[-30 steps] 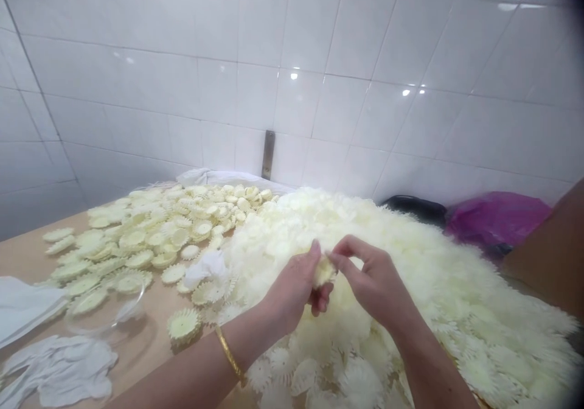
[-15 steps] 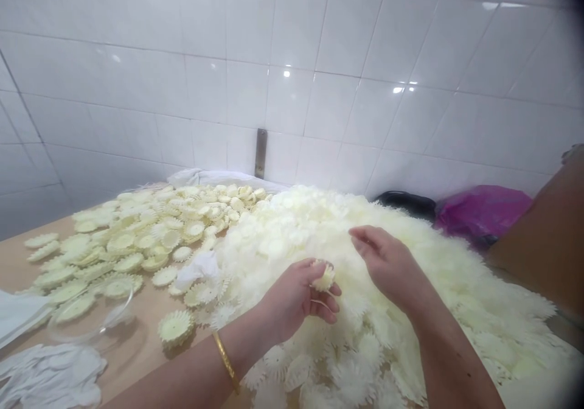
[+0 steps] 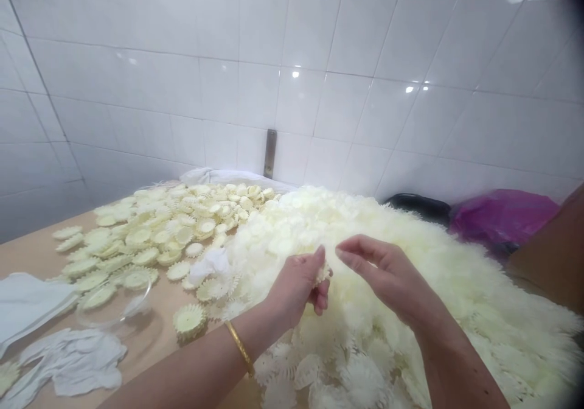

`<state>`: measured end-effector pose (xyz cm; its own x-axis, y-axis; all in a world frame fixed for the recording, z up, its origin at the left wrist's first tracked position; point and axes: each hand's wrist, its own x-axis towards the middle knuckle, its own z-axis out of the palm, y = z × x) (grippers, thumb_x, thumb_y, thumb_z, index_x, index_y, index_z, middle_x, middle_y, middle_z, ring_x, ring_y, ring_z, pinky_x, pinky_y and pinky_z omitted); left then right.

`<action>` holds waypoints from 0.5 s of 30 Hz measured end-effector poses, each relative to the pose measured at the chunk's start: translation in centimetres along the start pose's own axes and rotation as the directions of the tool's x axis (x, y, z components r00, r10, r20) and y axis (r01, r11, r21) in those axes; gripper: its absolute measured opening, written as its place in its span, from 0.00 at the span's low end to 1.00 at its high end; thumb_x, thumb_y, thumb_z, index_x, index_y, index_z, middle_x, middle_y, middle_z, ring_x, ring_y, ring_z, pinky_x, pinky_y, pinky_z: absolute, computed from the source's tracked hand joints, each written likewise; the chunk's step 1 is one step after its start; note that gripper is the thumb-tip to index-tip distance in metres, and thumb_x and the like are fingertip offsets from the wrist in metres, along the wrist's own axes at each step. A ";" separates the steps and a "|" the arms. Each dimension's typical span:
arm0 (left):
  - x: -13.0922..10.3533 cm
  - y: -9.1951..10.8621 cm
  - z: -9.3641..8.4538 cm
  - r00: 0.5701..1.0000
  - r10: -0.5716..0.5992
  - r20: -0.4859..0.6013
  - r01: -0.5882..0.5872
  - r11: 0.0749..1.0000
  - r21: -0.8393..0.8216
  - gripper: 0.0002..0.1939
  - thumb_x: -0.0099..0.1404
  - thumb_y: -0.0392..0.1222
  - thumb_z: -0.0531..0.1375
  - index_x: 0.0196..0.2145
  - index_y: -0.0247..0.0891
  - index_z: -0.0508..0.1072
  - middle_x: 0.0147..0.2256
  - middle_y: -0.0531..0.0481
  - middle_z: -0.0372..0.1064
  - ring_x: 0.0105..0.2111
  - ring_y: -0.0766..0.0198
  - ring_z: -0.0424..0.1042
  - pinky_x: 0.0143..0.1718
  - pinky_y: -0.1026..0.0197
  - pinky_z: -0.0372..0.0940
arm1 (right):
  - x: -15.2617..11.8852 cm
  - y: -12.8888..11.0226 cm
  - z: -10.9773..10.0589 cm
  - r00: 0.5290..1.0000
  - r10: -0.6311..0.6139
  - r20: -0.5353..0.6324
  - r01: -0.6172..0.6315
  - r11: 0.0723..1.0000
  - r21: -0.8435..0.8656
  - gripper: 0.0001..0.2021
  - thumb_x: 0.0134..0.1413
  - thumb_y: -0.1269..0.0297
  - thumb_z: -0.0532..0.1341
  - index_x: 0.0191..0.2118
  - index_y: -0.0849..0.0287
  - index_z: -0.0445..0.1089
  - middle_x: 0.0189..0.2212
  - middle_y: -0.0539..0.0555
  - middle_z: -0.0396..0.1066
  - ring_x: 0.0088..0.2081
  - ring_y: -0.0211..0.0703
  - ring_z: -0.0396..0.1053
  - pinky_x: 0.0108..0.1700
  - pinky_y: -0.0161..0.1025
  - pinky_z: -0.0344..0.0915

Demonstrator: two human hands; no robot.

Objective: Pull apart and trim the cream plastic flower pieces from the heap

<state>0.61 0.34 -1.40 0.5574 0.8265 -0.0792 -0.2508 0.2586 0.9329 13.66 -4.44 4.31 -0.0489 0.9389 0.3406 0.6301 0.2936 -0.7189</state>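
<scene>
My left hand (image 3: 298, 284), with a gold bracelet at its wrist, is closed around a small pale yellow toothed piece (image 3: 323, 273), mostly hidden by the fingers. Just to its right is my right hand (image 3: 381, 272), its thumb and fingertips pinched together; whether anything is between them is too small to tell. The hands do not touch. Beneath and behind both spreads a large heap of pale, thin, jagged-edged discs (image 3: 292, 220). Stacked toothed yellow cups (image 3: 189, 321) stand on the table left of my left forearm.
Many yellowish cup-like pieces (image 3: 141, 235) cover the table (image 3: 150, 348) at left. White gloves (image 3: 77, 360), a folded white cloth (image 3: 30, 305) and a clear ring-shaped item (image 3: 137, 305) lie nearer. Behind are a tiled wall, a black bag (image 3: 420, 207) and a purple bag (image 3: 506, 214). Someone's bare limb (image 3: 554, 254) shows at right.
My left fingers have curled further round the small piece, with the thumb now raised. My right hand has moved left, closer to it. The view has shifted slightly left.
</scene>
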 end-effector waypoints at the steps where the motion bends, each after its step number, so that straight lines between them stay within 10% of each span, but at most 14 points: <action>1: 0.0 0.0 0.0 1.000 -0.009 0.000 0.009 1.000 -0.006 0.24 0.54 0.63 0.50 0.23 0.35 0.61 0.14 0.55 0.58 0.11 0.71 0.58 0.12 0.68 0.52 | 0.0 -0.1 0.2 1.000 -0.005 0.018 0.005 1.000 -0.004 0.09 0.52 0.60 0.54 0.29 0.59 0.67 0.28 0.51 0.69 0.32 0.41 0.66 0.37 0.37 0.61; 15: -0.5 0.6 0.6 0.989 -0.071 0.130 0.085 0.991 -0.106 0.30 0.55 0.66 0.43 0.28 0.34 0.65 0.19 0.52 0.61 0.17 0.69 0.63 0.19 0.66 0.59 | 0.1 0.2 2.2 0.990 -0.137 -0.020 0.122 0.933 -0.338 0.11 0.53 0.68 0.50 0.21 0.59 0.59 0.24 0.51 0.62 0.27 0.39 0.61 0.30 0.36 0.57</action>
<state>0.62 -0.23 -0.57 0.6718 0.7341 -0.0987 -0.2850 0.3791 0.8804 12.09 -3.88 2.86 -0.1190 0.8859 0.4484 0.8441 0.3280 -0.4241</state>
